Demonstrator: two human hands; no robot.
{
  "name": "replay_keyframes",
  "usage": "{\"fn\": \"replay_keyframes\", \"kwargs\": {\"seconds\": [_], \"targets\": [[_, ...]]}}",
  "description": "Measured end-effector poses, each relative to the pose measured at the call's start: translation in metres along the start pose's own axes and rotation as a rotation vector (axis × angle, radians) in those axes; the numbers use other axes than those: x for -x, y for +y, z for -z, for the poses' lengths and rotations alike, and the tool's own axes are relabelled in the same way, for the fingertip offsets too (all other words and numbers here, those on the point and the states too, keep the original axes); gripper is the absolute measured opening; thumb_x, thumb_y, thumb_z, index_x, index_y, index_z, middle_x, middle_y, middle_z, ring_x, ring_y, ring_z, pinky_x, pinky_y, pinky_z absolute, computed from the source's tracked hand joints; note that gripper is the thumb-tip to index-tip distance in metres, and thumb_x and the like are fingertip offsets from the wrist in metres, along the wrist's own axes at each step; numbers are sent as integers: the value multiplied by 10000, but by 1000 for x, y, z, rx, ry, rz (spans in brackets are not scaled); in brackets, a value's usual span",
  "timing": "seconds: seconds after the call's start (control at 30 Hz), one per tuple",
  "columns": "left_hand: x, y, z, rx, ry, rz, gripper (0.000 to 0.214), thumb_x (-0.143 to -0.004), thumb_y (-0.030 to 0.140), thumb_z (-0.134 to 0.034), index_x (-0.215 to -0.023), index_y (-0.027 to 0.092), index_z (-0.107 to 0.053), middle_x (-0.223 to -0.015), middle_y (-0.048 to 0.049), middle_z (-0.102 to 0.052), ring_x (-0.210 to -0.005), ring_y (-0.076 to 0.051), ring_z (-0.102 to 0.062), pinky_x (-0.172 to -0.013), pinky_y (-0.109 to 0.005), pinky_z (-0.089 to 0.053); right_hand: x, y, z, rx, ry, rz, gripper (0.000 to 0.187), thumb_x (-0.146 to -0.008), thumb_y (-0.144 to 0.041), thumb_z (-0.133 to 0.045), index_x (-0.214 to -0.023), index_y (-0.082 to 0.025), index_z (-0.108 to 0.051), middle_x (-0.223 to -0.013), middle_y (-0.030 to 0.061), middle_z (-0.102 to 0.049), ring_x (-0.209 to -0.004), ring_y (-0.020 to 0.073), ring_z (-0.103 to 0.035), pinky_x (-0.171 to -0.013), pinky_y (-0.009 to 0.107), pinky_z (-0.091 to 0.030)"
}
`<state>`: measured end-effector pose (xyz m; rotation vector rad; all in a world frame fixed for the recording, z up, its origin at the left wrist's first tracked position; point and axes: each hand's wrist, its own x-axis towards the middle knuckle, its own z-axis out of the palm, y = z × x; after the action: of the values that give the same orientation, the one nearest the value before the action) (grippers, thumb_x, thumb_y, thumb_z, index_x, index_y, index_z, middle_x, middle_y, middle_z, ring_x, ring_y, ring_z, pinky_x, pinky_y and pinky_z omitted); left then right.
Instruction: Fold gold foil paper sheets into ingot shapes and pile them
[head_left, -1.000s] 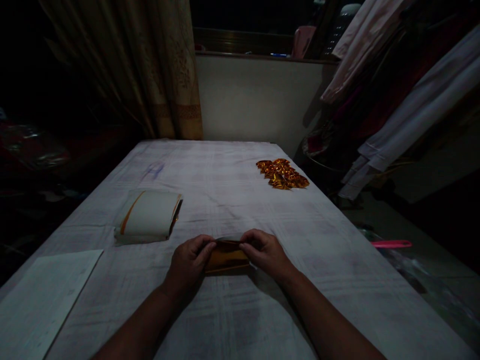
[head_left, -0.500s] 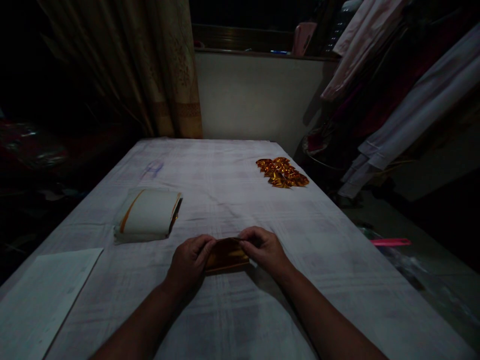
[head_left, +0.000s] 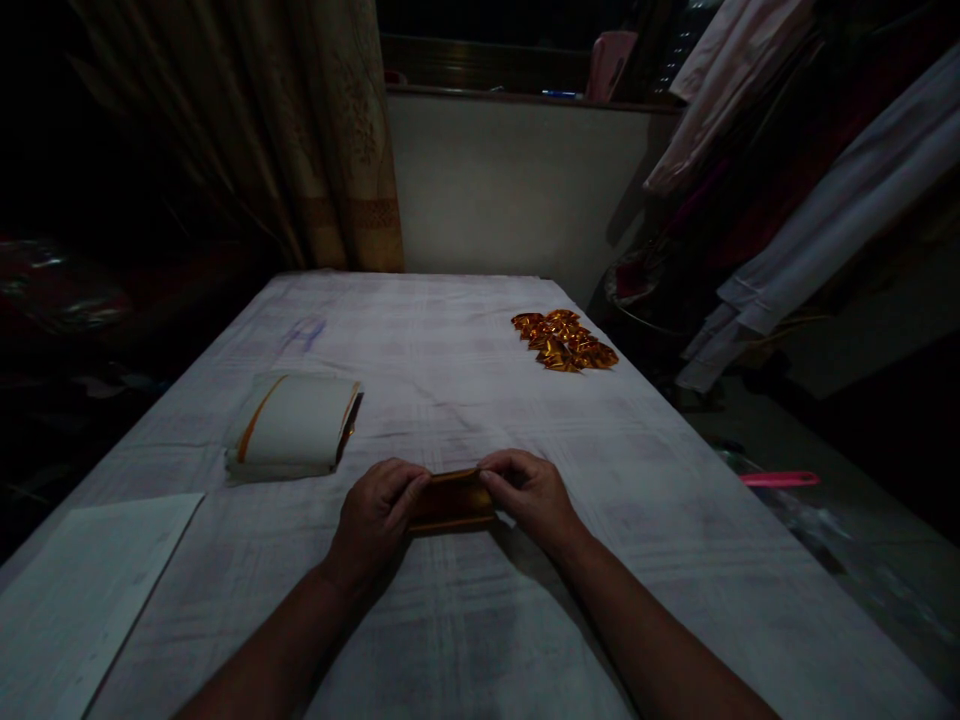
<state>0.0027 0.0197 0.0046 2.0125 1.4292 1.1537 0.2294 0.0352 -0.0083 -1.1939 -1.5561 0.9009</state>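
A sheet of shiny gold foil paper [head_left: 452, 503], with its near and far edges folded over, is stretched between my two hands just above the cloth. My left hand [head_left: 379, 508] pinches its left end between thumb and fingers. At the opposite end my right hand [head_left: 527, 492] grips the top right corner the same way. Left of the hands lies a stack of pale paper sheets [head_left: 300, 422] with an orange stripe and gold showing at its right edge. Farther off on the right sits a pile of folded gold foil pieces [head_left: 566, 342].
A pale checked cloth [head_left: 450, 620] covers the flat surface. White paper [head_left: 112, 590] lies at the near left. Curtains [head_left: 337, 150] hang at the back left, and clothes [head_left: 817, 210] hang on the right. A pink-handled item [head_left: 780, 479] is beyond the right edge.
The far edge of the gold foil paper has gone from bowed to straighter and looks folded over. Both hands keep their grip; the view has shifted slightly.
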Motion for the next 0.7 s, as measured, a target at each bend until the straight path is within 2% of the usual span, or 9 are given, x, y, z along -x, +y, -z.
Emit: {"fn": "replay_keyframes", "kwargs": {"seconds": [0.2, 0.3, 0.4, 0.53, 0.7], "targets": [[1, -3, -1, 17, -9, 6, 282, -947, 406, -560, -846, 227, -753, -806, -31, -752, -759, -184, -702, -731, -290, -545, 0, 0, -2, -58, 12, -143, 151, -736, -356, -701, -770, -212, -674, -719, 26, -710, -665, 181, -664, -621, 290, -542], [3, -9, -3, 29, 21, 20, 255, -922, 414, -593, -897, 238, -775, -847, -31, -779, -781, -190, -724, -740, -296, -562, 0, 0, -3, -136, 20, -167, 217, -708, -344, -708, -876, -223, -646, -763, 20, -718, -720, 188, -686, -659, 295, -550], [4, -14, -5, 21, 45, 82, 246, -885, 429, -625, -940, 253, -788, -885, -32, -792, -800, -201, -734, -757, -311, -574, 0, 1, -3, -180, -5, -189, 312, -704, -346, -706, -985, -231, -633, -799, 24, -730, -768, 200, -704, -693, 313, -554], [5, -13, -6, 70, 32, 203, 269, -838, 452, -653, -963, 254, -785, -888, -29, -792, -810, -211, -733, -769, -321, -578, 0, 0, -4, -186, -12, -193, 300, -706, -342, -695, -978, -233, -629, -816, 25, -731, -793, 203, -707, -742, 334, -552], [2, -8, -2, 165, -42, 314, 326, -793, 457, -668, -1008, 233, -767, -857, -40, -786, -774, -214, -729, -715, -310, -574, -1, 0, -3, -182, -5, -206, 290, -695, -325, -682, -964, -228, -634, -816, 21, -733, -797, 199, -705, -784, 346, -549]]}}
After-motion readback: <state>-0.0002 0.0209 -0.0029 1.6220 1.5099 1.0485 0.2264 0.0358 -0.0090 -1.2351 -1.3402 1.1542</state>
